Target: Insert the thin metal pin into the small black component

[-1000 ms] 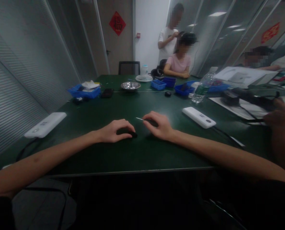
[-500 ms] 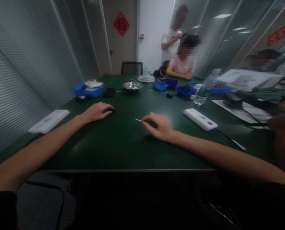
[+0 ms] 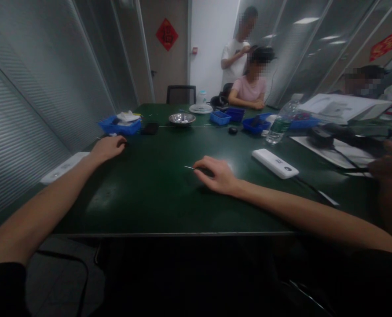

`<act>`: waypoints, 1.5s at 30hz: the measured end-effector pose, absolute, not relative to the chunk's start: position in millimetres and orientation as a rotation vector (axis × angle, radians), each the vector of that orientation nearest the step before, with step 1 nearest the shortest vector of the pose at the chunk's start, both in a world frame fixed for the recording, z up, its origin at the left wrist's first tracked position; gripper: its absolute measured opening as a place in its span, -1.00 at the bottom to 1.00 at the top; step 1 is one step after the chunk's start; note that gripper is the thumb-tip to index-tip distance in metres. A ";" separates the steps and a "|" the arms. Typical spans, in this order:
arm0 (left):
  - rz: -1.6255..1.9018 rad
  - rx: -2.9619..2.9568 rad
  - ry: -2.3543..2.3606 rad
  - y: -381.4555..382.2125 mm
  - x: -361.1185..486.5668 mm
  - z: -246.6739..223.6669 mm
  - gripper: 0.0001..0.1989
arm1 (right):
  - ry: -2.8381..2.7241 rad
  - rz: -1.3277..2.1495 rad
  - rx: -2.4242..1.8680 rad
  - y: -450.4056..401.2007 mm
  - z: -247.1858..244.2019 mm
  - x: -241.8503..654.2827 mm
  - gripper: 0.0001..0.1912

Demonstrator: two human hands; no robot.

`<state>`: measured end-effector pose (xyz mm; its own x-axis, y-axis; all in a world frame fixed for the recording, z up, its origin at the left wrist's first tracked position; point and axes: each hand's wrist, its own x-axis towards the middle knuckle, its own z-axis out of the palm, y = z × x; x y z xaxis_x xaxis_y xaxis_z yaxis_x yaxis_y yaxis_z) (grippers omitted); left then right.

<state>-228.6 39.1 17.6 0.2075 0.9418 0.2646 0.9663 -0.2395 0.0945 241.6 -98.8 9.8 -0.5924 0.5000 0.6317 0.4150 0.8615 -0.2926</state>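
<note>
My right hand (image 3: 217, 174) is closed in a pinch above the green table (image 3: 143, 198). From its fingertips a thin, shiny metal rod (image 3: 189, 167) sticks out to the left; the rest of it is hidden in the hand. My left hand (image 3: 109, 147) is over the table's left side, just in front of a blue tray (image 3: 125, 127) with white paper or cloth in it. Its fingers are loosely bent with a dark gap below them, and I see nothing held there. The left forearm partly covers a white power bank (image 3: 64, 167).
A second white power bank (image 3: 275, 164) with a cable lies to the right, near a water bottle (image 3: 280, 125). Farther back are a metal bowl (image 3: 181, 124), a black box (image 3: 150, 128), a blue tray (image 3: 220, 117) and a dark mouse-like object (image 3: 233, 130). Other people are beyond.
My left hand has moved left and slightly away from me, nearer the blue tray. My right hand has stayed almost in place with the metal rod.
</note>
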 end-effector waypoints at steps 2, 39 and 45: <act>-0.389 -2.325 -1.899 39.5 -232.4 18.5 -0.63 | -2.290 0.146 -0.660 -98.5 9.6 241.6 -0.78; -0.716 -2.062 -2.261 58.5 -269.6 17.0 -0.67 | -2.328 0.110 -0.622 -98.0 9.6 242.5 -0.77; -0.890 -2.066 -2.351 62.8 -268.4 11.7 -0.65 | -2.329 0.124 -0.625 -100.3 11.6 242.1 -0.77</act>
